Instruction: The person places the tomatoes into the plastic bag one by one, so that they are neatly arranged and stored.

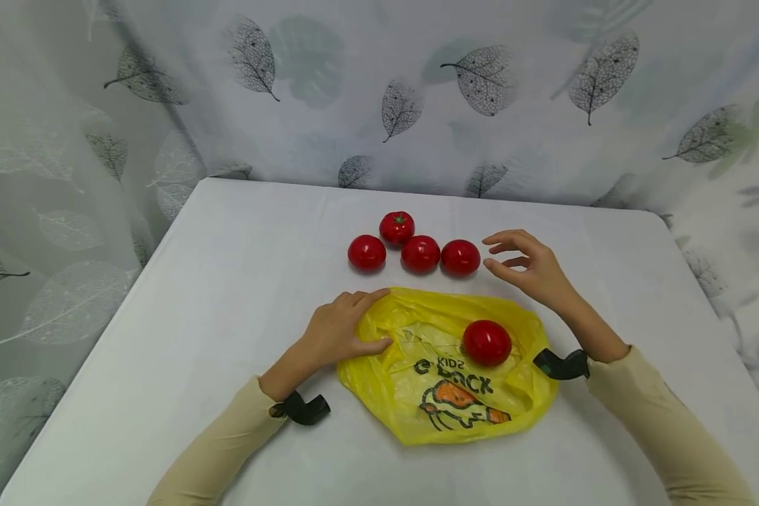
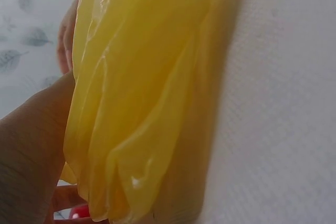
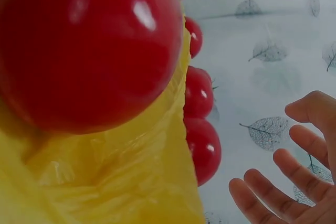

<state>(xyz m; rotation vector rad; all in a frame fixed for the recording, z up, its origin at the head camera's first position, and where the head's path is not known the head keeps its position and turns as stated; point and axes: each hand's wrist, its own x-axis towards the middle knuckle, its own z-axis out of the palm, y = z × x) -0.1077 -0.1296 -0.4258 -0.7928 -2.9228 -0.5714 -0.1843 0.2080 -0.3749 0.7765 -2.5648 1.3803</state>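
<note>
A yellow plastic bag (image 1: 519, 316) with printed letters and a carrot picture lies with its mouth spread. One red tomato (image 1: 487, 343) rests on it, and looms large in the right wrist view. At the bag's left edge is my left hand (image 1: 341, 330), thumb and forefinger spread apart against the plastic; yellow folds (image 2: 136, 87) hide most of it in the left wrist view. My right hand (image 1: 521, 263) hovers with parted, bent fingers just right of the nearest loose tomato (image 1: 460, 258), holding nothing. Other tomatoes (image 1: 420, 254) sit in a cluster behind the bag.
Everything stands on a white-covered table (image 1: 253, 239). A leaf-patterned cloth (image 1: 329, 91) hangs behind it and along the sides. Black wrist mounts (image 1: 306, 409) sit on both forearms, the right one (image 1: 561, 365) against the bag's right edge.
</note>
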